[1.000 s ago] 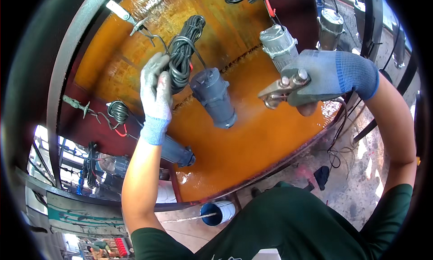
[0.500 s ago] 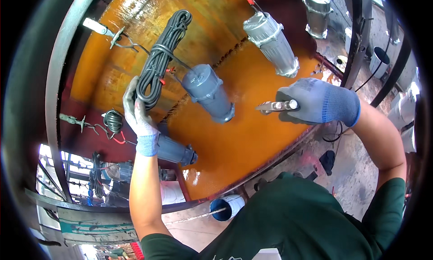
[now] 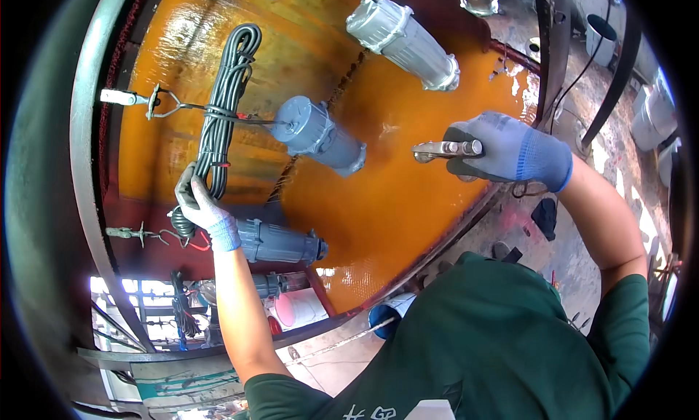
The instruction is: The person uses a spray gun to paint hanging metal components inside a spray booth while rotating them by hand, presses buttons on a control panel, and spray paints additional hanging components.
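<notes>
My left hand [image 3: 203, 207], in a pale glove with dark fingers, grips the lower end of a bundled black cable [image 3: 221, 111]. That cable belongs to a blue-grey cylindrical pump [image 3: 318, 135], which hangs tilted from a wire and hook [image 3: 154, 100] to its left. My right hand [image 3: 504, 148], in a grey-blue glove, is closed around a metal spray gun [image 3: 433, 150]. The gun's nozzle end faces left toward the pump, a short gap away. Its trigger and most of its handle are hidden by the glove.
A lighter silver-grey pump [image 3: 404, 41] hangs at the upper right. Another blue-grey pump [image 3: 280, 242] hangs just below my left hand. Behind them is an amber-stained booth [image 3: 393, 201]. A curved metal rail [image 3: 86, 136] runs down the left; buckets [image 3: 601, 38] stand at right.
My left hand has moved down and left with the cable bundle, which hangs more upright. The pumps sit further left in the picture. My right hand still holds the spray gun.
</notes>
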